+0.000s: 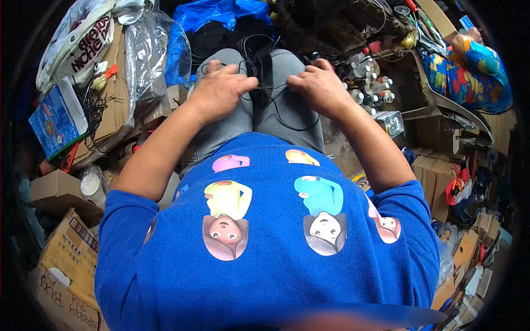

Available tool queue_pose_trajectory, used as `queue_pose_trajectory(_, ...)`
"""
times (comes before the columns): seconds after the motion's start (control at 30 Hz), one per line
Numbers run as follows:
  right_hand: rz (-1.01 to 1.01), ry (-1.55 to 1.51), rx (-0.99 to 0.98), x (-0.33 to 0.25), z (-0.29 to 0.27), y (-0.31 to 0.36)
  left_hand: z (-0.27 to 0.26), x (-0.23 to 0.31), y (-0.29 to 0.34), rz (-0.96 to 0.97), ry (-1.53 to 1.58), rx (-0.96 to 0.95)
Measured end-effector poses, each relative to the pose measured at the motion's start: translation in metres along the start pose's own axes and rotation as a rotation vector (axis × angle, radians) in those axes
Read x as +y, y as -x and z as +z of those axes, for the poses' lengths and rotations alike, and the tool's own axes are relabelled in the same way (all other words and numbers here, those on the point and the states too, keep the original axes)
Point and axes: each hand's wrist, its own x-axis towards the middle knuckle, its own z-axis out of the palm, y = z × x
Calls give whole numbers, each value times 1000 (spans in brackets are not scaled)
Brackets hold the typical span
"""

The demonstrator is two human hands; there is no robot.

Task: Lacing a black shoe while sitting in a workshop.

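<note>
The person's two arms [152, 146] reach forward over the lap, with the elbows out to the sides. The left hand [218, 92] is back up by the left knee [225, 59]; its fingers curl, and one sticks out to the right. The right hand [323, 88] is back up by the right knee [282, 62], its thumb and first finger close together. A thin black cord [298, 130] is between the hands and droops in a loop over the grey trousers [221, 134]. I cannot tell how tightly either hand pinches it.

One black strap [266, 69] lies between the knees. Past them, black cloth [211, 37] and one blue plastic sheet [187, 47] fill the far side.

On the left there is one big clear bag [148, 55], one blue booklet [59, 118], one clear cup [93, 185] and two cardboard boxes [58, 190], so that side is crowded. On the right are many small bottles [358, 97], too jumbled to count, and one clear tub [391, 124]. At the far right is one other person in bright, many-coloured clothes [488, 69].
</note>
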Motion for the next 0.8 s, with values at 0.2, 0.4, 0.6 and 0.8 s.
queue_pose_trajectory(0.2, 425, 12, -147, 64, 9, 93, -17, -42, 83, -245, -72, 35)
queue_pose_trajectory(0.4, 681, -1360, 427, 94, -9, 116, -52, -88, 126, -631, 852, 285)
queue_pose_trajectory(0.6, 104, -2136, 770, 61, -60, 39, -77, -4, 17, 52, 1657, 570)
queue_pose_trajectory(0.8, -439, -2481, 258, 40, -93, 43, -58, 5, 38, -110, 1682, 6)
